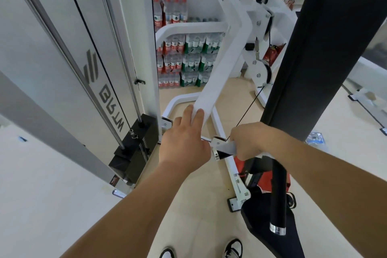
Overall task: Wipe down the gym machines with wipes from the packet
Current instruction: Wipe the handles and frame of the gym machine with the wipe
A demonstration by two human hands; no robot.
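Note:
The white gym machine arm [222, 65] slopes down from the upper right to the middle of the view. My left hand [184, 140] rests on its lower end, with fingers laid straight along the white bar. My right hand [247, 142] grips a white wipe [227, 146] wrapped round a black handle with a chrome cap [217, 154]. A blue-and-white packet [316, 138] lies on the floor to the right, partly hidden behind the black back pad [314, 58].
A weight stack [134, 153] with cables and guide rods stands on the left behind a clear panel. Several packs of bottled water [184, 58] are stacked at the back wall. A second black handle [277, 199] and a black seat [266, 220] sit low on the right.

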